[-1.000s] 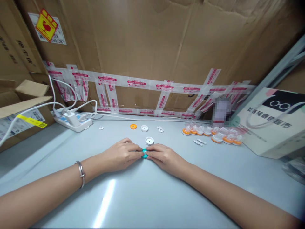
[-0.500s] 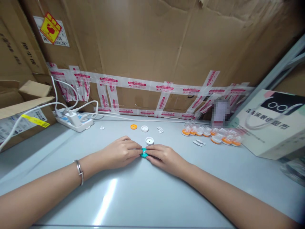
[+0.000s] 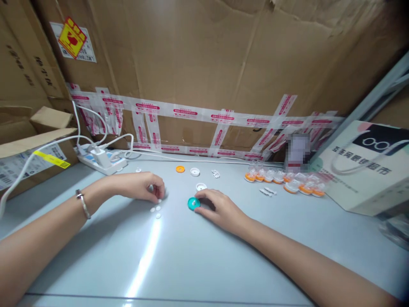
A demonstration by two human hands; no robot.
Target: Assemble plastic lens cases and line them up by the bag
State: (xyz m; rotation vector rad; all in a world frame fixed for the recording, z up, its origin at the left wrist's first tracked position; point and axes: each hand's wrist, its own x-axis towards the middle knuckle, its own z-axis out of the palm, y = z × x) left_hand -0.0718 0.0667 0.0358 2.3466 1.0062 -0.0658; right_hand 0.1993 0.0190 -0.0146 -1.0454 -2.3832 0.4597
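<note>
Tabletop (image 3: 179, 264), grey, near edge a dark line at the bottom.

Small white discs (image 3: 158, 215), four: one nearest; two side by side just beyond it; the fourth at the left hand's fingertips. All left of the teal disc and clearly apart from it; flat and round, no long axis.

Teal disc (image 3: 192, 207), one, round, with a pale raised centre: lying between the hands, touching the right one; about level in depth with the farther small discs, to their right.

Right hand (image 3: 225, 212), one: thumb and fingers curved in a narrow span, tips holding the teal disc's right side.

Left hand (image 3: 136, 186), one: fingers curled, tips drawn close together over the fourth small disc; whether it is gripped or only touched, cannot tell. This hand is nearer the small discs; the teal disc lies to its right across a bare gap.

White round cup (image 3: 201, 186), one: just beyond the teal disc, slightly right.

Slender white pieces (image 3: 267, 192), two, side by side: farther right, well apart from both hands.

Orange ring (image 3: 180, 169), one: far, left of the white cup.

Clear-topped pieces with orange bases (image 3: 292, 186), several, grouped: far right.

Large carton (image 3: 191, 55), taped: behind everything.
</note>
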